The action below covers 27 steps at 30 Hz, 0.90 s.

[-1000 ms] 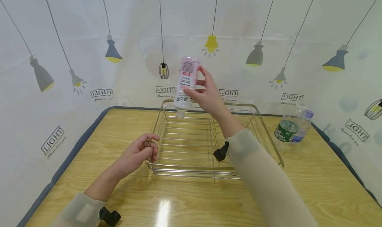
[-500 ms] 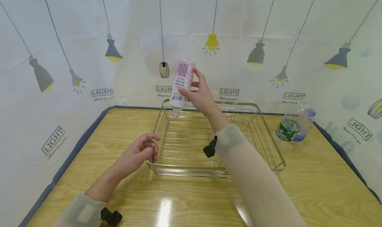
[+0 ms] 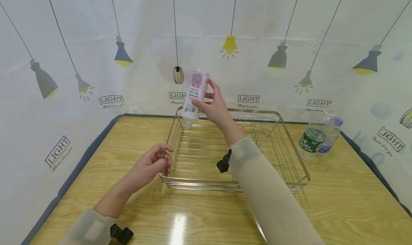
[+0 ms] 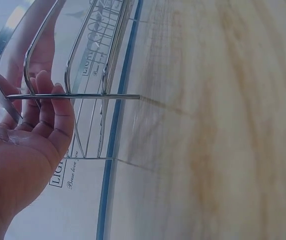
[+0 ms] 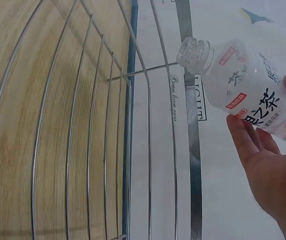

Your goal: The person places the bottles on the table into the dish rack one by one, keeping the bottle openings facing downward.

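Observation:
My right hand [image 3: 217,107] grips a clear plastic bottle [image 3: 195,91] with a pink and white label. The bottle is held upside down, slightly tilted, above the rear left part of a metal wire dish rack [image 3: 199,180]. In the right wrist view, its bare threaded neck [image 5: 193,55] shows no cap, and the thumb and fingers hold the label area. At the rack's front left corner, my left hand [image 3: 148,166] has its fingers curled round the wire, as the left wrist view also shows [image 4: 33,145].
A clear bottle with a green label [image 3: 312,139] stands right of the rack on the wooden table [image 3: 347,195]. Close beside it is another bottle with a purple cap [image 3: 337,122]. A lamp-patterned curtain [image 3: 145,52] surrounds the table's back and sides.
My right hand and the upside-down bottle have shifted a little left, then slightly down. The left hand stays at the rack's corner.

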### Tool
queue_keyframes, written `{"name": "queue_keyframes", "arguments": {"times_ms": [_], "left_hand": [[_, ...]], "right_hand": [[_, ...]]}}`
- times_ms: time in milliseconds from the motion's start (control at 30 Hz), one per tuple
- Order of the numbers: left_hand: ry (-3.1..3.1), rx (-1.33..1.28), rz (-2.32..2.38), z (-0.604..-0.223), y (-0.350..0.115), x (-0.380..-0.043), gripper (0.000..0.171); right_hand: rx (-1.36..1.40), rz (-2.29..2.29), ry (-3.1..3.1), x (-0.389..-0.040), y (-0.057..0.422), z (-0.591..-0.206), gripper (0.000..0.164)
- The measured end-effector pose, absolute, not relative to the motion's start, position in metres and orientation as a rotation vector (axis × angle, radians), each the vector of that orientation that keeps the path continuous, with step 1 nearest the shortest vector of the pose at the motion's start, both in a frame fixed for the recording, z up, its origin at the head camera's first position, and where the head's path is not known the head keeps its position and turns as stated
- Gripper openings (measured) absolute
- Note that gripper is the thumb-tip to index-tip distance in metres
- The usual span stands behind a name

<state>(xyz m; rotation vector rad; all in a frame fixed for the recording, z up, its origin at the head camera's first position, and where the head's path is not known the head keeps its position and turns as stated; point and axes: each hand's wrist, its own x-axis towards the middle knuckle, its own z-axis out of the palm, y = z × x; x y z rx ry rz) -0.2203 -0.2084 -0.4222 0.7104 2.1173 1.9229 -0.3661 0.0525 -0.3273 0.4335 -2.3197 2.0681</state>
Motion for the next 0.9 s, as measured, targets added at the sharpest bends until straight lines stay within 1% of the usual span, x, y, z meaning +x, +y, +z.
{"name": "queue_keyframes", "arguments": {"times_ms": [367,667,900], "left_hand": [[2.155,0.697,1.894,-0.420,-0.207,-0.220,0.033],[2.143,0.699,1.910,-0.422,-0.208,-0.219,0.033],[2.159,0.703,1.902,-0.421,-0.208,-0.218,0.031]], "right_hand": [[0.413,1.947,-2.417,-0.372,0.056,-0.344,0.104],[0.448,1.868,-2.524,-0.374,0.046,-0.360,0.104],[0.423,1.840,-2.552,-0.374,0.042,-0.365,0.104]]}}
